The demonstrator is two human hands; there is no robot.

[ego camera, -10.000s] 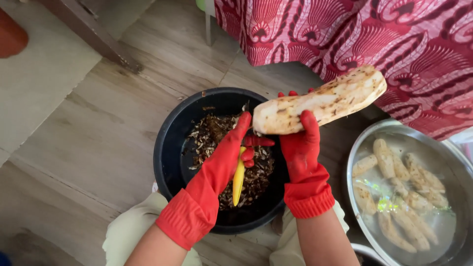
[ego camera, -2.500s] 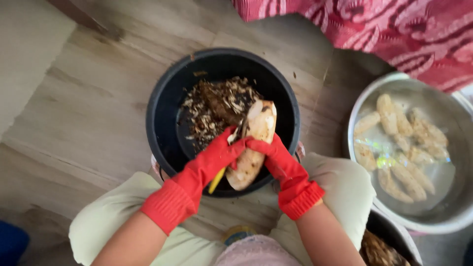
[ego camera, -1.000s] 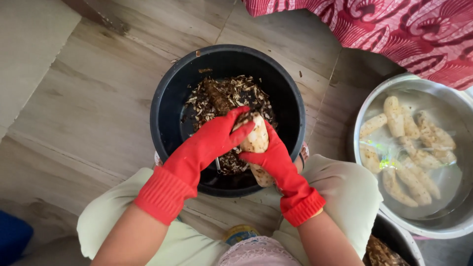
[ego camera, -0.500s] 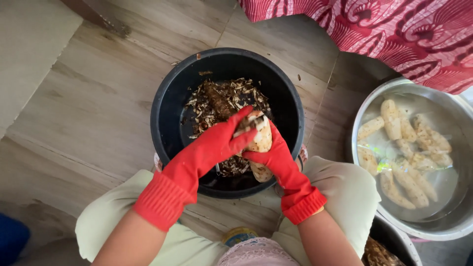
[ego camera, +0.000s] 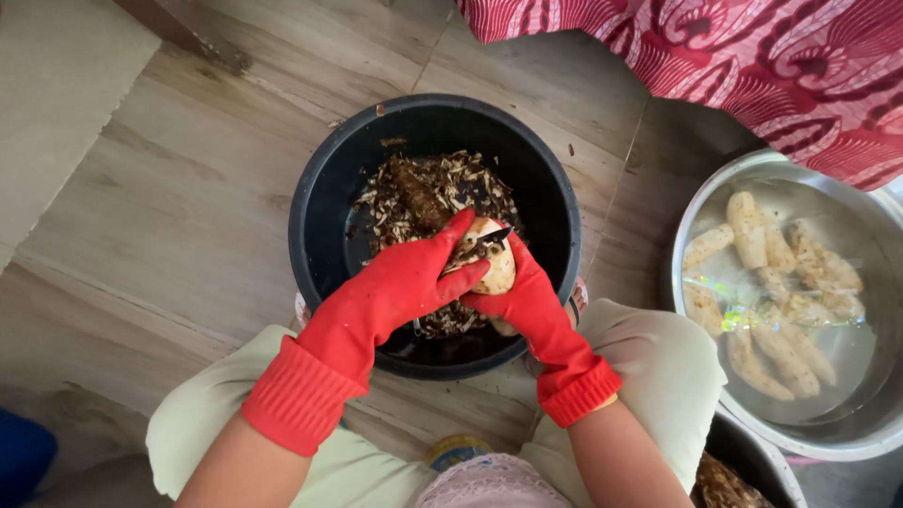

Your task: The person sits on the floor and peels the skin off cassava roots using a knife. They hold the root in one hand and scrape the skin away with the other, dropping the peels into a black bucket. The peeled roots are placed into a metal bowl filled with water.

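1. A pale, partly peeled cassava root (ego camera: 491, 268) is gripped by the red-gloved right hand (ego camera: 522, 301) over the round black plastic basin (ego camera: 320, 202) of brown peelings.
2. A dark knife blade (ego camera: 492, 237) is pressed to the root by the red-gloved left hand (ego camera: 404, 287), fingers closed.

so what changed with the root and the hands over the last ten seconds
The root, earlier held high over the metal basin's side, has come down over the black bucket, upright between both gloved hands. The left hand moved onto it; the right hand kept its grip. Bucket, peelings and metal basin stayed put.
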